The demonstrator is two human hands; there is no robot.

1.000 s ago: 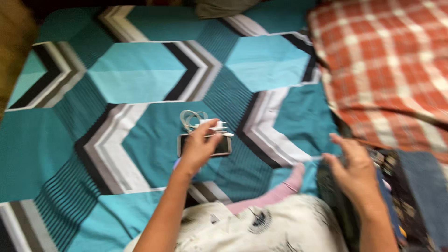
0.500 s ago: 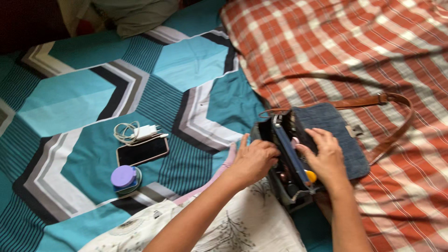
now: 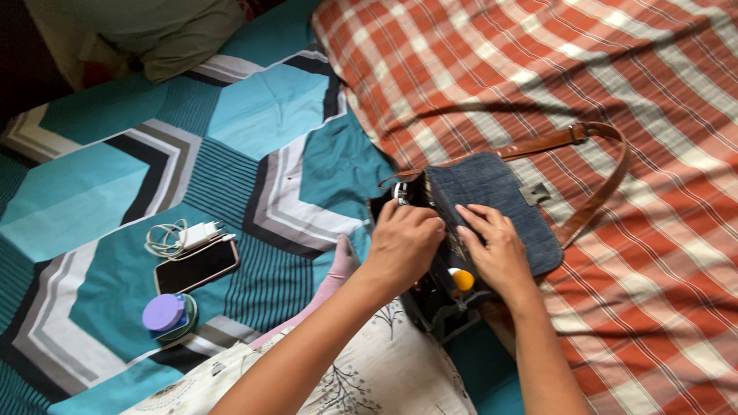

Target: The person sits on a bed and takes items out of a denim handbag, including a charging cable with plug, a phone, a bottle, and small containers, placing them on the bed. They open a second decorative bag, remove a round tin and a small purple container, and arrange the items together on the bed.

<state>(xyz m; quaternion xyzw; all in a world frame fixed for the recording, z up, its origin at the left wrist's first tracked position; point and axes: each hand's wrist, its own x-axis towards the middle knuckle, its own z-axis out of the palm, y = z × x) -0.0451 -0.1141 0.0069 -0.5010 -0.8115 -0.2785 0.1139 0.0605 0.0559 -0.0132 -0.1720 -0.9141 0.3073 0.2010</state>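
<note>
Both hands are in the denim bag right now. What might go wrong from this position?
The left hand and right hand spread the denim bag open near the bed's edge; the orange-capped item inside may tip out. The brown strap loops loose on the plaid blanket and might snag a wrist. The phone, charger and purple-lidded jar lie by the left forearm, easily nudged.

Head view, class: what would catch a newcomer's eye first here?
Both hands, left hand and right hand, dig into a denim handbag with a brown strap, lying on the red checked blanket at centre right. At left, on the teal patterned sheet, lie a phone, a white charger and a purple-lidded jar.
</note>
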